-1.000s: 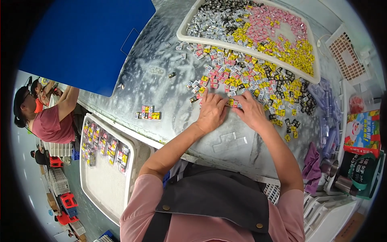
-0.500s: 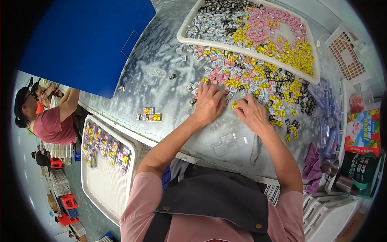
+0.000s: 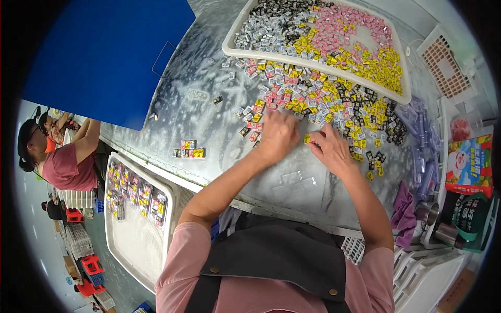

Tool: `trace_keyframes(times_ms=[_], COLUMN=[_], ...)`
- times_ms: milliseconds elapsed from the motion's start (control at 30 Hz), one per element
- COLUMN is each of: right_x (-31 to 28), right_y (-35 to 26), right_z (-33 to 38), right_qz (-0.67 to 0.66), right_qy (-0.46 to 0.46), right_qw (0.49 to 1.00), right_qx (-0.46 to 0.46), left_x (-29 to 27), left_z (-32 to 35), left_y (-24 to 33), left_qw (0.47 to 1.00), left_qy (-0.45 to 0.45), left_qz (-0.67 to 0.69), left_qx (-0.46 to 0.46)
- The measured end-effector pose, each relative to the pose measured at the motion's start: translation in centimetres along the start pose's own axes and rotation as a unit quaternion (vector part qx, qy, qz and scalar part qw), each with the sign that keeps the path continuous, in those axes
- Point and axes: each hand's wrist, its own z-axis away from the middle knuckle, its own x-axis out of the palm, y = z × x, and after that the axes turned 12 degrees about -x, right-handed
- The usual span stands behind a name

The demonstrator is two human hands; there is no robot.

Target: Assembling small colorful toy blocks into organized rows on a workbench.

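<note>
The small yellow box [image 3: 307, 139] sits at the fingertips of the right hand [image 3: 329, 148], which seems to pinch it beside the loose pile [image 3: 330, 98]; it looks light, stiff and slick, best gripped by opposite sides. The left hand [image 3: 282, 130] is curled and blurred, its hold impossible to tell. Bare tabletop [image 3: 229, 117] opens leftward, the white tray [image 3: 339, 72] bounds the far side, and a clear plastic case [image 3: 296, 183] lies nearer the body.
</note>
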Motion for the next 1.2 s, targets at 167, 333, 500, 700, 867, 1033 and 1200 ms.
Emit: trace_keyframes(times_ms=[167, 333, 500, 700, 867, 1033, 1200], right_x=[-0.9, -1.4, -1.0, -1.4, -1.0, -0.7, -0.7], right_y=[-0.2, 0.6, 0.5, -0.2, 0.0, -0.4, -0.9], right_z=[0.7, 1.5, 1.3, 0.7, 0.6, 0.4, 0.4], right_qz=[-0.06, -0.14, -0.153, -0.153, -0.144, -0.121, -0.115], right_qy=[-0.009, -0.003, -0.017, -0.022, -0.023, -0.018, -0.002], right_qw=[0.998, 0.99, 0.988, 0.987, 0.989, 0.992, 0.993], right_qx=[0.018, 0.034, 0.028, 0.031, 0.03, 0.038, 0.018], left_x=[0.9, 0.1, 0.0, -0.7, -1.2, -0.3, -0.2], left_z=[2.0, 2.3, 2.4, 2.4, 2.2, 2.8, 3.5], left_y=[1.1, 0.7, 0.5, 0.6, 1.3, 1.2, 0.8], left_qw=[0.998, 0.996, 0.992, 0.99, 0.985, 0.991, 0.993], left_qy=[-0.059, -0.082, -0.121, -0.138, -0.169, -0.133, -0.115], left_qz=[0.0, -0.017, -0.025, -0.003, -0.016, -0.016, 0.008], left_qx=[-0.025, 0.006, 0.008, -0.002, -0.004, -0.009, -0.017])
